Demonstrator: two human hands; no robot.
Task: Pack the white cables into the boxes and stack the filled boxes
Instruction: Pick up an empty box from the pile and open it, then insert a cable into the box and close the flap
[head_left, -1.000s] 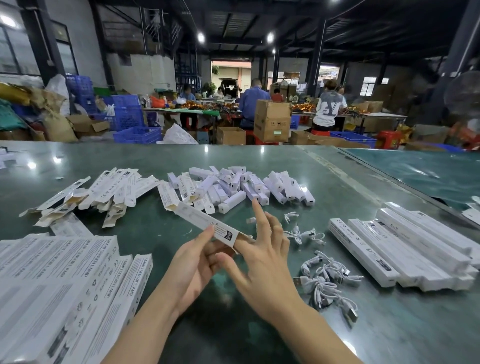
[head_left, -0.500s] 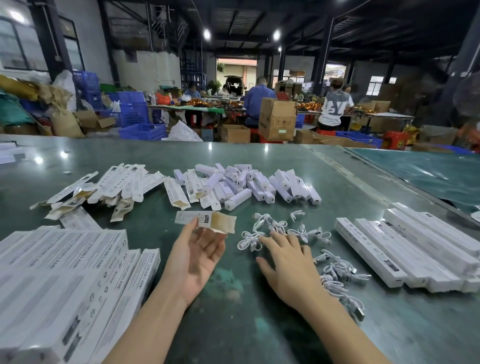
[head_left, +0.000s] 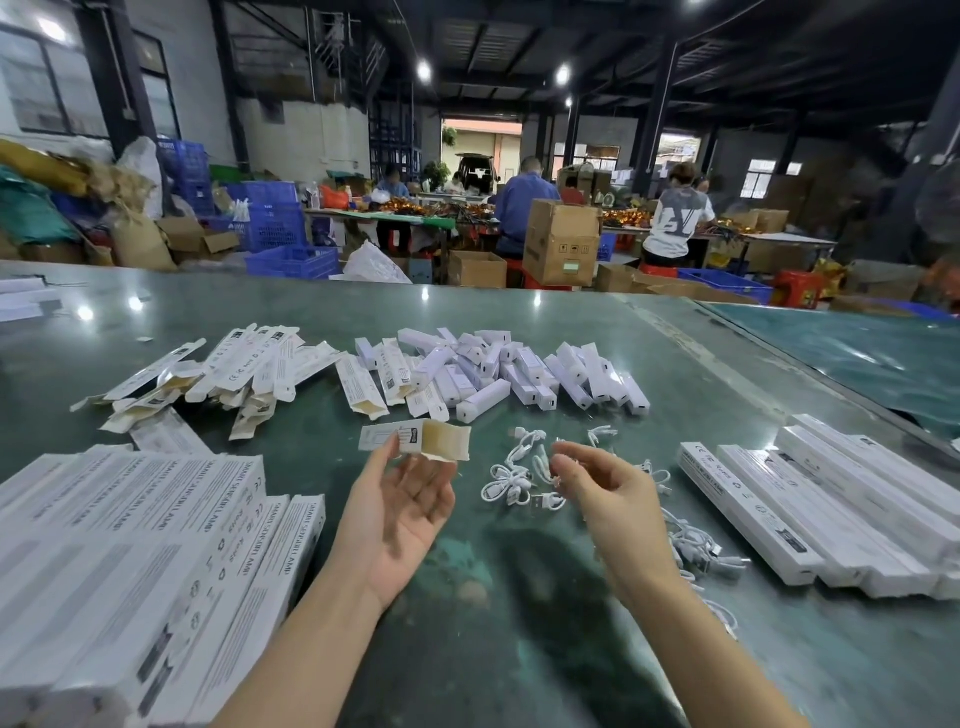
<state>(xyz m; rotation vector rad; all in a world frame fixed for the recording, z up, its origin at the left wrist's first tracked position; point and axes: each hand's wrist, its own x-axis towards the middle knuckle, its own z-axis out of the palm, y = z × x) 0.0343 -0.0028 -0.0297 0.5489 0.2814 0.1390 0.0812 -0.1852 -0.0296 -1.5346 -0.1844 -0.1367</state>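
Half a second before, the right hand (head_left: 615, 506) had lain flat on the tabletop (head_left: 519, 623) by the cables; now it was raised, fingers curled, pinching a white cable (head_left: 511, 480) that hung from its fingertips. The left hand (head_left: 397, 512) had stayed palm-up, its grip closed on the small box (head_left: 415, 440) between thumb and fingertips.

At the left lay a stack of long white boxes (head_left: 156, 530). The small box sat above the left palm, its long axis running left to right, its open brown end pointing right toward the cable. The cable dangled just left of the right fingertips, between the two hands. Loose cables (head_left: 696, 545) lay beneath the right wrist, and more long boxes (head_left: 831, 509) further right.
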